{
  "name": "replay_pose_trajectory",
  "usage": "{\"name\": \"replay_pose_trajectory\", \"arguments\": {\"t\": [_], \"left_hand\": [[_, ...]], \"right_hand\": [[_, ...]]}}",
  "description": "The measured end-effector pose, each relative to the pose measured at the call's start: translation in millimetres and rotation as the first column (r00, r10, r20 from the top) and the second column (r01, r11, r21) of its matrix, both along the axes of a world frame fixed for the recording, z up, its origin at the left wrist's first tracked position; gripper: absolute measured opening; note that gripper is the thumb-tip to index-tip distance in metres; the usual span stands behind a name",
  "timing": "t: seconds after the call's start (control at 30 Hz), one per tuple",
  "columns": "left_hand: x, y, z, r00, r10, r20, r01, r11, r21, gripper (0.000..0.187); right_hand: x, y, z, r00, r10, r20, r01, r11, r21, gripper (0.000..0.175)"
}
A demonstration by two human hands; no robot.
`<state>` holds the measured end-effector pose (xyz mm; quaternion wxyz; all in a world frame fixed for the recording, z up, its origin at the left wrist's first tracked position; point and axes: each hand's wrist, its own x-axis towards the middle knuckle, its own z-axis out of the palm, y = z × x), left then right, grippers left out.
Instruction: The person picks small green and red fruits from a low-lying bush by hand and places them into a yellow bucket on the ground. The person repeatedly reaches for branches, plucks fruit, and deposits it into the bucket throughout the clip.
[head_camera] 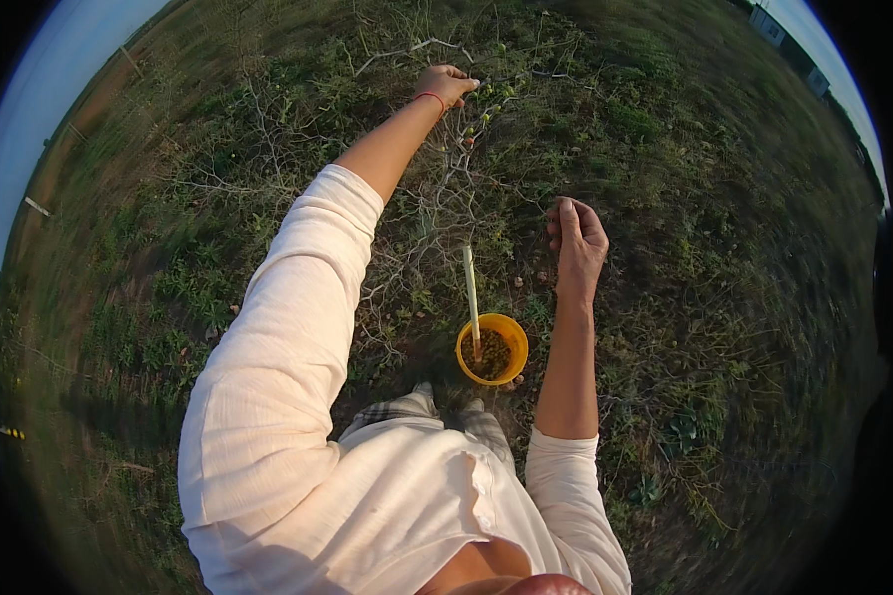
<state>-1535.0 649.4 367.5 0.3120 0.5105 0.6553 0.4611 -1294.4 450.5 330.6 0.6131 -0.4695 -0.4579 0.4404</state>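
Note:
My left hand [446, 85] reaches far forward into a bare, pale-branched shrub [458, 160]. Its thumb and fingers are drawn together beside a branch; whether they pinch anything is too small to make out. Small round green fruits [486, 117] and an orange-red one [469, 140] hang just below and right of that hand. My right hand [580, 238] is at the shrub's right side, thumb pressed to curled fingers on the tip of a thin twig [521, 195]. Nearer my feet, a yellow bucket [522, 349] holds many small greenish-brown fruits. A pale stick [471, 286] stands tilted in it.
Low green weeds [640, 123] and dry stems surround the shrub. More bare branches [260, 123] spread to its left. My shoes [423, 390] are close behind the bucket. Thin posts [130, 61] stand far left, and a pale building [768, 26] is far off at upper right.

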Motion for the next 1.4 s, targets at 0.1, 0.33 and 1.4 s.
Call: {"name": "replay_pose_trajectory", "arguments": {"t": [0.1,0.33,1.4], "left_hand": [[-8.9,-42.8,-3.4,0.996,0.018,0.087,-0.024,0.997,0.071,0.024],[-25.1,-131.8,-38.7,0.943,-0.048,0.328,-0.061,0.948,0.313,0.024],[-125.6,-304.6,-121.2,0.744,0.421,0.519,-0.573,0.801,0.173,0.037]], "right_hand": [[1.3,36.0,48.4,0.991,-0.112,0.072,0.089,0.958,0.271,0.024],[-38.8,113.8,158.3,0.686,-0.074,0.724,-0.390,0.803,0.451,0.033],[47.1,136.7,104.6,0.917,0.252,-0.309,-0.250,0.967,0.045,0.019]]}}
